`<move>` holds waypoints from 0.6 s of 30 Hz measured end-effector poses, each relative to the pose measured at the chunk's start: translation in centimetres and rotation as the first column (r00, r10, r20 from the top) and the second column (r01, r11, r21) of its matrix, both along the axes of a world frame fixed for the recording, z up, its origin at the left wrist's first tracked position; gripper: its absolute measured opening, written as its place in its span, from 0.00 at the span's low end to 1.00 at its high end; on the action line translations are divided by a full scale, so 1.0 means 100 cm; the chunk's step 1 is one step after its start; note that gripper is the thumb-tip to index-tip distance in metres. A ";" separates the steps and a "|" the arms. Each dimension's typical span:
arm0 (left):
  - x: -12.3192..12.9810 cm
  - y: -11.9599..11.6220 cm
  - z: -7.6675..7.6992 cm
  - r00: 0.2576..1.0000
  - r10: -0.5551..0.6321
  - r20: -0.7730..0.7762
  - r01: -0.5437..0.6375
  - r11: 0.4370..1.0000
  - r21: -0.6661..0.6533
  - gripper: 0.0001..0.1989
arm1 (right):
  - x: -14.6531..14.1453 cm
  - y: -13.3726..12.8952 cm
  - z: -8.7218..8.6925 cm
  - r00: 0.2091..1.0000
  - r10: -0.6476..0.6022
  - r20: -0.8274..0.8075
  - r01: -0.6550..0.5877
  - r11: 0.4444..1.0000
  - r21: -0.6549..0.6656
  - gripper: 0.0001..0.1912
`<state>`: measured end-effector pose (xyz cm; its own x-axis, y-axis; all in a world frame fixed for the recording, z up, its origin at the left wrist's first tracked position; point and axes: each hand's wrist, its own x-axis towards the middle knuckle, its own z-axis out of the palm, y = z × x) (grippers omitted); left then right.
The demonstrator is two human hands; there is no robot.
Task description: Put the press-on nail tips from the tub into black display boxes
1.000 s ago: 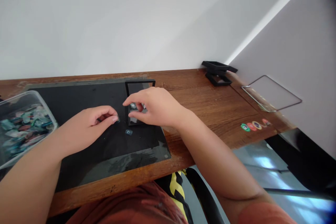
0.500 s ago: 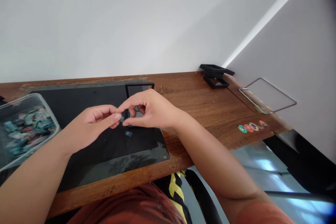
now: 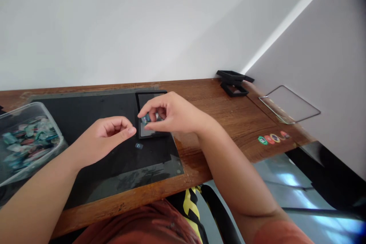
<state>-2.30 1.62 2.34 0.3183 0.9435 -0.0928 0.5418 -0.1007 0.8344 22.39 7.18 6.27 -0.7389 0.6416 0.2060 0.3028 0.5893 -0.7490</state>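
My left hand hovers over a black mat, thumb and fingers pressed together; anything between them is hidden. My right hand is over a black-rimmed rectangular frame, index finger and thumb curved around a small bluish piece. That piece seems to be held between the fingertips, though its outline is unclear. Parts of other small pieces behind the right fingers are mostly covered. A small dark tile with a light mark lies on the mat just below the hands.
At the left stands a clear plastic tub of teal, white and reddish pieces. Black frames are stacked at the back right. A wire frame leans on the side wall. Several round stickers mark the wooden table.
My hands have come apart. The right hand moved right and slightly up, over the black-rimmed frame, the small piece apparently with it. My left hand shifted slightly to the right.
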 end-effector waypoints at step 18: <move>0.006 -0.003 -0.009 0.877 -0.118 -0.466 0.181 0.979 0.092 0.16 | 0.010 0.016 0.001 0.776 -0.310 0.549 0.345 0.938 0.042 0.12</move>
